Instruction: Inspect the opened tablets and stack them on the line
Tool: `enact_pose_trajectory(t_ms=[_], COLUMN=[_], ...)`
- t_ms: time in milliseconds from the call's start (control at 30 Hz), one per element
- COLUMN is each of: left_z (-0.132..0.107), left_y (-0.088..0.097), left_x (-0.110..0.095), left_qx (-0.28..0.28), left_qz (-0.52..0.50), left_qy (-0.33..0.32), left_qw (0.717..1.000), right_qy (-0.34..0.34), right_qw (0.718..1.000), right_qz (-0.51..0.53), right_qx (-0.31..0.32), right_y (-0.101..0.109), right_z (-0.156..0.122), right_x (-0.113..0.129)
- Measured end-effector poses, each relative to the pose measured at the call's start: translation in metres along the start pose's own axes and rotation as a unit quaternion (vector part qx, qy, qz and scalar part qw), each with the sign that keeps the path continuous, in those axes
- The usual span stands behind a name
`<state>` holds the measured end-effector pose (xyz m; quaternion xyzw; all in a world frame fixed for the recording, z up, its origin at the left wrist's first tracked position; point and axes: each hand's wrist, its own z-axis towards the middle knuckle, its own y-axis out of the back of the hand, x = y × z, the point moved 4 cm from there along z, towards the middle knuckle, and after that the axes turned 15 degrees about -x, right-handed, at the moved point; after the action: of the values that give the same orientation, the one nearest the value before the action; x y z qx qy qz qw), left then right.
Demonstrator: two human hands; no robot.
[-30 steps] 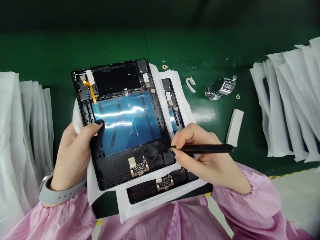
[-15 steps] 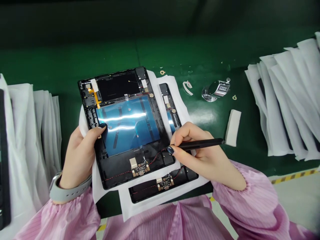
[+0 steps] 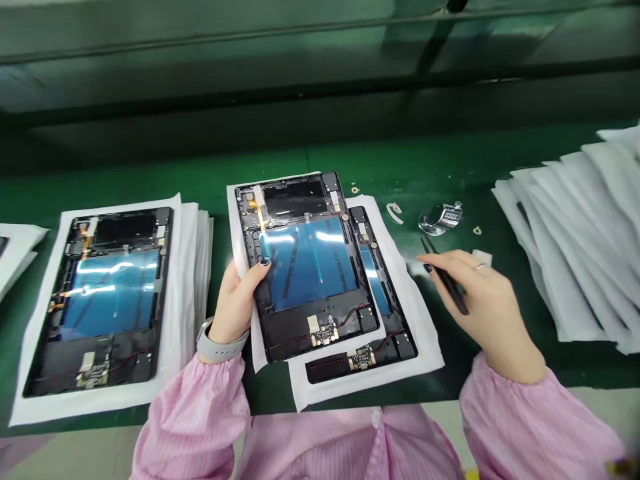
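View is pulled back vs. the earlier frame: more of the green counter is shown, with a glossy dark-green panel behind it and a pale floor past its near edge. Tablet rear housing stays at centre on a white sheet, held at its left edge by the left hand: narrow grip, thumb on top. Right hand is now moved off the housing and out over the counter, black tweezers held in a narrow grip. Second housing lies partly under the first. Third housing is now seen on a white sheet stack at left. Stacked white sheets are piled at right. Chrome tally counter, white scrap and small tan ring lie just beyond the right hand.
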<state>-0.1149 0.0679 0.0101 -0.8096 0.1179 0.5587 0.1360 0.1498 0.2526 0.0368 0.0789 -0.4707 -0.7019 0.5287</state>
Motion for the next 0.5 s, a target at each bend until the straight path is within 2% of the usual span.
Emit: enact_pose_trajectory(t_ms=[67, 133, 233, 267, 333, 400, 500], left_z=[-0.003, -0.006, -0.011, -0.012, -0.013, -0.014, -0.014], left_y=[0.000, 0.000, 0.000, -0.001, -0.001, -0.001, 0.001], left_x=[-0.001, -0.004, -0.007, -0.009, -0.011, -0.012, -0.011], left_qx=[0.005, 0.010, 0.021, 0.025, 0.027, 0.025, 0.016], left_qz=[-0.022, -0.047, -0.080, -0.090, -0.105, -0.120, -0.147], left_qy=[0.019, 0.040, 0.055, 0.056, 0.059, 0.065, 0.077], left_qw=[1.000, 0.998, 0.995, 0.994, 0.992, 0.990, 0.986], right_qy=[-0.002, -0.025, -0.112, -0.156, -0.243, -0.292, -0.325], right_qw=[0.996, 0.995, 0.990, 0.973, 0.908, 0.838, 0.770], right_qz=[-0.071, -0.074, 0.076, 0.160, 0.337, 0.461, 0.540], right_qx=[0.048, 0.054, -0.027, -0.050, -0.050, 0.009, 0.101], right_y=[-0.001, 0.000, 0.007, 0.007, 0.001, -0.011, -0.029], right_z=[-0.008, -0.012, -0.005, 0.000, 0.010, 0.020, 0.032], right_x=[-0.009, -0.012, -0.002, 0.003, 0.019, 0.040, 0.067])
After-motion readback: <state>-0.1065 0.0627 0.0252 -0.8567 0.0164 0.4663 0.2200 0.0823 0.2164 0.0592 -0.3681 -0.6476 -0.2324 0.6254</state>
